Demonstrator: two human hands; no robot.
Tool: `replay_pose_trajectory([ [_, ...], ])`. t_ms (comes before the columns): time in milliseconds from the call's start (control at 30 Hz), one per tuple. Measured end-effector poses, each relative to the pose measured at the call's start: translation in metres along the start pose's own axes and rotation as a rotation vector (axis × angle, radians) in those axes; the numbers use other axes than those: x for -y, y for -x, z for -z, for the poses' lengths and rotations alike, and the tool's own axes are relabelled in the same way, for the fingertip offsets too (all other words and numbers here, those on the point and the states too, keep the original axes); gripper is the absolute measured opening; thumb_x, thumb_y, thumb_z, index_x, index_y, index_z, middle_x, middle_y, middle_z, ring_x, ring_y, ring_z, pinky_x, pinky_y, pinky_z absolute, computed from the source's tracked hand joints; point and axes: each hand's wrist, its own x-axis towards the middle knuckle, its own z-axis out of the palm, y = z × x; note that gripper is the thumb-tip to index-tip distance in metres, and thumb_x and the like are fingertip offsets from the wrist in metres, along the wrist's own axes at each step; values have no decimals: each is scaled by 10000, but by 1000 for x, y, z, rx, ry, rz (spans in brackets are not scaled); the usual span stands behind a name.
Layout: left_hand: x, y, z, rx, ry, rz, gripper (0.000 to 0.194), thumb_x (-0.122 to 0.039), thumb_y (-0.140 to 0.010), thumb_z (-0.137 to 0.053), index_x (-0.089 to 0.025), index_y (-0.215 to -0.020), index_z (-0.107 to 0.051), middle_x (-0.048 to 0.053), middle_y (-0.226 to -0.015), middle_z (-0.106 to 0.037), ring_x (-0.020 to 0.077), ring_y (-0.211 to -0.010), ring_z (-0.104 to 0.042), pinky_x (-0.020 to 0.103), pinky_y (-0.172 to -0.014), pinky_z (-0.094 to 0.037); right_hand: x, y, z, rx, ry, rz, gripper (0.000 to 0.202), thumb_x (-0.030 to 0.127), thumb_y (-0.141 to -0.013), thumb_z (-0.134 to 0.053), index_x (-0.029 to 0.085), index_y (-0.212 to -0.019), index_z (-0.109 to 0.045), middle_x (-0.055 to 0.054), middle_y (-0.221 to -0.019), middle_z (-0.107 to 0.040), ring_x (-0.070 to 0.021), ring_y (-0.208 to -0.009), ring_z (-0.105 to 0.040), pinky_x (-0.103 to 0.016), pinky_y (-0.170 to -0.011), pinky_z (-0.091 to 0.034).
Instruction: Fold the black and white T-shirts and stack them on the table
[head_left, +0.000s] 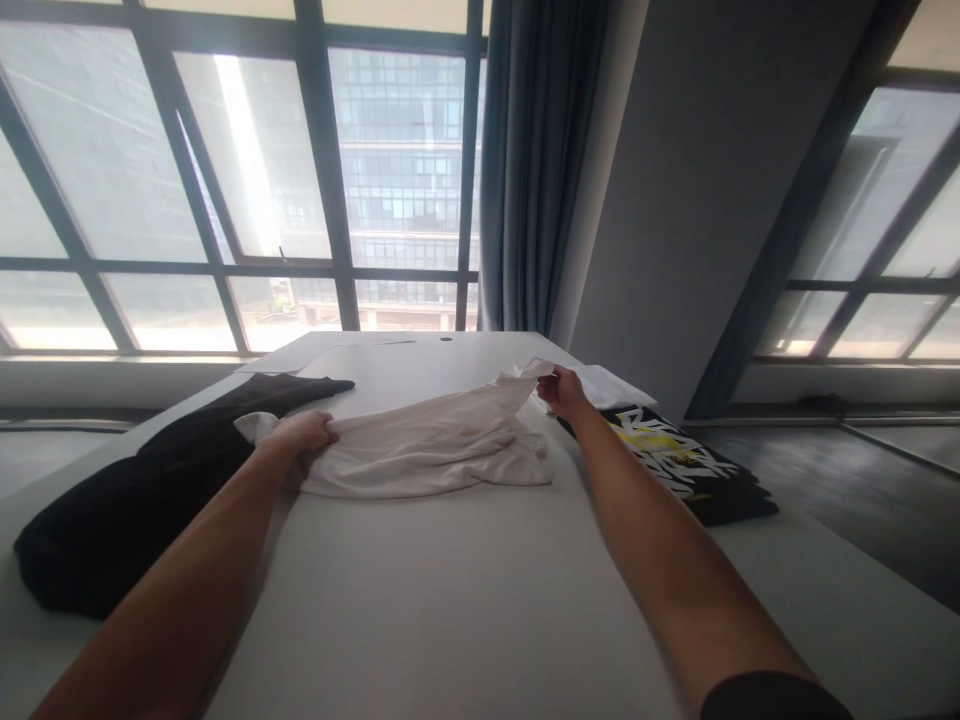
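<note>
A white garment (427, 440), which looks like a T-shirt, stretches between my two hands over the table. My left hand (304, 432) is closed on its left end, and a small bunch of cloth sticks out beyond the fingers. At the upper right corner, my right hand (561, 390) pinches the fabric and holds it raised. The lower part of the cloth lies in loose wrinkles on the white table (450, 600). Its exact kind is hard to make out while it is bunched.
Dark folded clothing (150, 490) lies along the table's left side. On the right rests a black garment (675, 460) with white and yellow print, beside a white folded cloth (615, 385). Beyond the table stand windows (397, 160), a blue-grey curtain (532, 170) and a grey pillar (697, 180).
</note>
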Motion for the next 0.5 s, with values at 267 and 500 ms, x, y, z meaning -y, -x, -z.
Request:
replay_pose_trajectory([
  [267,17,-6,71,257,163,-86,244,-342,-562,-780,-191,-751,-751,39,-786,-741,289,-842,-685,341,-759,-546,3,-13,4,1,-66,-39,103,196,-712,-528,203,-615,-496,30,-461,-503,-95,-398,-435,-173,-354,-340],
  [500,15,-55,104,17,35,-65,231,-357,-737,-690,-178,-844,-791,83,-884,-757,283,-891,-683,348,-850,-513,-3,-66,-22,-174,338,143,277,279,-807,-546,182,-1047,-648,-94,-1003,-730,-207,-962,-681,-334,-840,-552],
])
